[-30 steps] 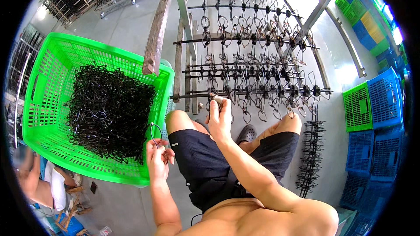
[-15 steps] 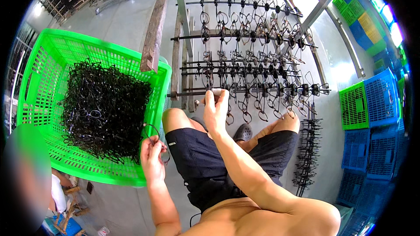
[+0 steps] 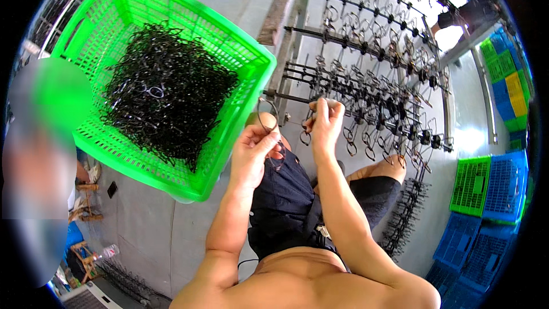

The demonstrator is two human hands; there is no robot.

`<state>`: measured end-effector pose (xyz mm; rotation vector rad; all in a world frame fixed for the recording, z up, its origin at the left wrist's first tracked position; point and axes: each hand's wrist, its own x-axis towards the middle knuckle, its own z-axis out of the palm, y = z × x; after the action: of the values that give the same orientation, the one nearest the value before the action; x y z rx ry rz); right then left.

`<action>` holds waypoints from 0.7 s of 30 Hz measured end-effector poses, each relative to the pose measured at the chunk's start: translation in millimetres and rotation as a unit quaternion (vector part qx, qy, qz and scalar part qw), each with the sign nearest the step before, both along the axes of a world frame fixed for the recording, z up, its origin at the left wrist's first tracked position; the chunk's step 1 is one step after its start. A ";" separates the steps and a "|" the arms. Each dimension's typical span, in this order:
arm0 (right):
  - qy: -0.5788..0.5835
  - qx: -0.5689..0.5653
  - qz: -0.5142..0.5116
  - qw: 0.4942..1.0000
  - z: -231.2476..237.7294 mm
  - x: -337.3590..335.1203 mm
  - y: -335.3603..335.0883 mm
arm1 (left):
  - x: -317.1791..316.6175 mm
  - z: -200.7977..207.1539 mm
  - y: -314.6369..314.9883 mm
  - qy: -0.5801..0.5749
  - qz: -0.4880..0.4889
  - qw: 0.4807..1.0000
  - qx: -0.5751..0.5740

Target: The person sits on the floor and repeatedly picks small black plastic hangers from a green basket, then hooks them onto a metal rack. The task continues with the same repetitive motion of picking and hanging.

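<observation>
Holding a thin black wire frame in our left hand, we keep its fingers pinched on the frame's lower edge, just beside the near corner of the green basket. Our right hand is raised a little farther from the basket, its fingers closed on a small dark piece we cannot make out clearly, touching the lowest bar of the metal rack. That rack stands on the side of the basket away from our left arm, its bars hung with rows of dark frames. Inside the basket lies a tangled heap of black frames. Well beyond the rack from the basket, blue and green crates are stacked.
</observation>
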<state>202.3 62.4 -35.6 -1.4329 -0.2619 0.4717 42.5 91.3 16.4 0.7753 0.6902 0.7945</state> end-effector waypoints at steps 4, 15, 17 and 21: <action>-0.224 -0.073 0.029 0.971 20.5 -26.0 -45.7 | -5.5 -11.6 -10.7 0.109 0.026 0.975 0.189; 0.424 0.027 0.342 0.838 51.5 -13.6 -114.0 | 19.0 -4.1 6.2 0.090 -0.124 0.582 0.798; 0.395 0.037 0.287 0.872 53.7 -7.4 -113.7 | 14.4 2.2 31.7 0.113 -0.146 0.690 0.700; 0.065 0.043 0.030 0.996 56.0 20.0 -116.5 | -22.9 -19.6 129.5 0.644 -0.140 0.611 0.439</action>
<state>222.3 -54.1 20.5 -1.3069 -0.2185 0.5943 19.7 220.8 -3.2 2.4175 1.4050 0.0661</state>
